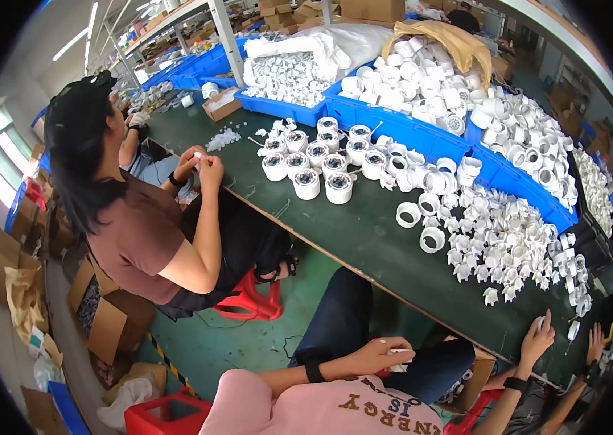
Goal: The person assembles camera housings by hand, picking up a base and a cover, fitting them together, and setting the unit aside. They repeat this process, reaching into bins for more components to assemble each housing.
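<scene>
My left hand [381,355], with a black wristband, is closed over my lap around a small white plastic part [398,366]; its shape is mostly covered by the fingers. My right hand [536,341] reaches to the near right edge of the green table [393,254]. A finger points upward, and the other fingers are closed around a small white part [540,322], too small to tell its kind. Nearest to it lie a loose white cylinder [573,330] and a row of clear-and-white pieces [580,283]. Left of these spreads a pile of small claw-shaped white parts [499,235].
White round housings [317,152] with exposed electronics stand mid-table beside white rings [432,239]. Blue bins [412,130] full of white parts line the back. A co-worker in brown [140,239] sits left; another person's hand [595,344] is at right. An open carton [477,377] stands below the table.
</scene>
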A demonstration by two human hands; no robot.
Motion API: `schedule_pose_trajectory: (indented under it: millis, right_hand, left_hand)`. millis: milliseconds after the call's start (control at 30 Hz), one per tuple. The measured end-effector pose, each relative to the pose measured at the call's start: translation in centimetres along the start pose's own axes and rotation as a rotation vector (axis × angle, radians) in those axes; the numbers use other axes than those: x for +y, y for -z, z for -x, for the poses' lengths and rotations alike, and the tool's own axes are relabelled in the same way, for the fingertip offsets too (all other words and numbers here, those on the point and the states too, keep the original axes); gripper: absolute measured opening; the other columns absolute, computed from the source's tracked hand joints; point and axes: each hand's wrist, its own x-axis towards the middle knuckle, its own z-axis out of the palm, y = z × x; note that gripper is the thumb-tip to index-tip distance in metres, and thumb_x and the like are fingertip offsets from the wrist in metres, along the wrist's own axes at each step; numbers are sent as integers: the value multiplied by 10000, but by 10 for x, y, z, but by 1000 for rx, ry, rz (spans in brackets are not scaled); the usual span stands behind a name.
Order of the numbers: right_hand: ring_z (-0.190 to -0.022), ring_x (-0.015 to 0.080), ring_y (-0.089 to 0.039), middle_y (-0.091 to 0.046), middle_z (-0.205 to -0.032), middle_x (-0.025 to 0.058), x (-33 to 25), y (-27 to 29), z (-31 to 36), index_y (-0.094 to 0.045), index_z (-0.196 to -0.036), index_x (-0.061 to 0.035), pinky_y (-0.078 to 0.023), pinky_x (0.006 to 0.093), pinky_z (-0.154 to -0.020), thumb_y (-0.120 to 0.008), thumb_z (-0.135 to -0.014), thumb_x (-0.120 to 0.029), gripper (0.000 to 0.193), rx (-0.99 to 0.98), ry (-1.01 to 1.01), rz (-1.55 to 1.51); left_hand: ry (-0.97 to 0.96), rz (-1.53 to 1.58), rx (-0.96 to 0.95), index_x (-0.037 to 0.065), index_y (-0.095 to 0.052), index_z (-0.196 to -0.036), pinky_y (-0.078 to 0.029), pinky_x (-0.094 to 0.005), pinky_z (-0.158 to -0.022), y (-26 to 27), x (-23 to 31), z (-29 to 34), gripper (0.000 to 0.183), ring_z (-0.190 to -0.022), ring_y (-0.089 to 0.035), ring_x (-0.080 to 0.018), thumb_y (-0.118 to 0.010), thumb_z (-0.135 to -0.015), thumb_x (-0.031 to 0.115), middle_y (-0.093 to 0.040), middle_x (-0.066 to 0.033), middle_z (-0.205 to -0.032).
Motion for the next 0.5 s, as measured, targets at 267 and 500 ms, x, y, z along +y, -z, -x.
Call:
schedule_pose_trajectory:
  millis: [267, 500]
  right_hand:
    - [-1195, 187, -458, -457, -1348, 113, -161, 119, 44, -388, -1382, 9, -354, 313, -1019, -549, -886, 25, 522, -310, -266, -1351]
    - [-1107, 222, -526, -487, -1215, 123, -279, 146, 55, -536, -1244, -22, -475, 302, -870, -679, -737, 38, 530, -516, 274, -1319]
  left_hand:
    - [37, 4, -2, 32, -529, -1123, -430, -238, -729, -3, 5, -26, 323, -824, -520, -81, -414, -1009, 312, -556, -26, -899]
    - [-148, -137, 281, 14, -552, -998, -430, -258, -706, 9, 47, -42, 314, -789, -528, -120, -390, -993, 283, -561, -63, -862]
